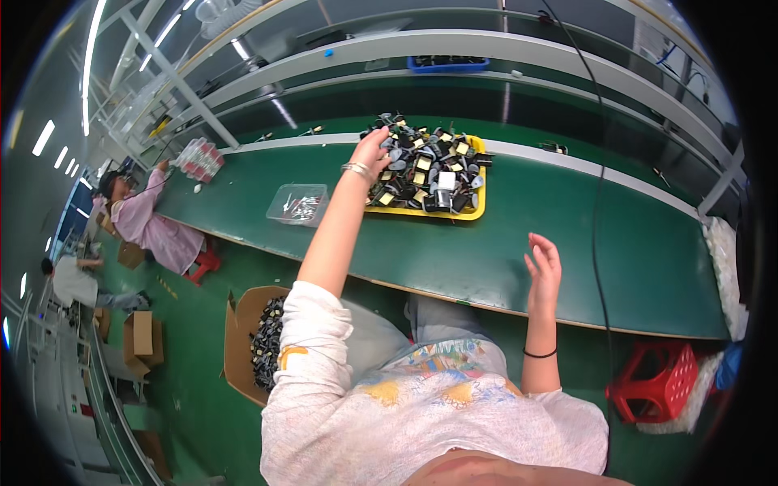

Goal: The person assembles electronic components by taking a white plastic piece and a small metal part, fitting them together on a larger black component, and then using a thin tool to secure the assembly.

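Note:
My left hand [373, 152] reaches over the left side of a yellow tray [466, 215]. Its fingers bend onto a heaped pile of small black parts [421, 164] with pale yellow and grey faces; whatever lies between the fingertips is hidden. On top of the pile's near right side sits a white and clear block-shaped piece [445, 188]. To the right of the tray, my right hand [545, 263] is raised above the bench's near edge, fingers apart and slightly bent, holding nothing. A clear plastic box [279, 212] of thin metallic pieces stands left of the tray, beside my left forearm.
The green bench [535, 202] runs across, with a black cable [596, 227] hanging before it. A cardboard box [237, 356] of black parts stands by my left leg. A red stool [658, 381] is at lower right. A person in pink [142, 212] sits at far left.

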`<state>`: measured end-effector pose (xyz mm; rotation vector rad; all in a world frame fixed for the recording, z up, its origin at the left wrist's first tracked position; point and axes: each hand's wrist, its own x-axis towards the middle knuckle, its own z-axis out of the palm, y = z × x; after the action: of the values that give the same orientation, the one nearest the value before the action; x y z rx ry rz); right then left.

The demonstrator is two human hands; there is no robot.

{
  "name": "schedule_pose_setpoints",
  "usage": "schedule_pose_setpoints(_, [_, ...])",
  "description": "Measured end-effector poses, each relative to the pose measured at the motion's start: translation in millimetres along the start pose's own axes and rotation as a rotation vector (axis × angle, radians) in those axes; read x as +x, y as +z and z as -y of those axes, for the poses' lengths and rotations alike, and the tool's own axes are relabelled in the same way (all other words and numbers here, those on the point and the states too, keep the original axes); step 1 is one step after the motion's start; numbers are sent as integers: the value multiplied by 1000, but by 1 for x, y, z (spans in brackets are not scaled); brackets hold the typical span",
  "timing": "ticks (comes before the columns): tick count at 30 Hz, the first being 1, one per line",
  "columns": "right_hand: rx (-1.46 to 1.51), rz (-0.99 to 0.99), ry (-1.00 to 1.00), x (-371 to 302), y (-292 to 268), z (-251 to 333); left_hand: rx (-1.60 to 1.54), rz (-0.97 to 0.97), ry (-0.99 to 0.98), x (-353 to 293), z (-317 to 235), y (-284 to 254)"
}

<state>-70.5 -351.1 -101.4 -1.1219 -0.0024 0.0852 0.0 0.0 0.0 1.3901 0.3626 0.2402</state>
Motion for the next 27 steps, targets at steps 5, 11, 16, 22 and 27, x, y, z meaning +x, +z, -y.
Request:
schedule_pose_setpoints(5, [-482,-159,-58,-3,-40,-46,-45,424,177,-77,40,-12])
schedule_pose_setpoints(11, [-768,123,-294,29,-14,-58,212,1147,-559,-161,189,-91])
schedule_pose_setpoints(16, [-585,20,-270,72,11,-76,1017,762,-143,-139,420,-60])
schedule_pose_setpoints(22, [-362,-47,-126,146,41,-95,1049,1081,156,-183,560,-59])
schedule_pose_setpoints(27, [-315,-167,-98,151,21,-94,1003,1195,4,-130,519,-77])
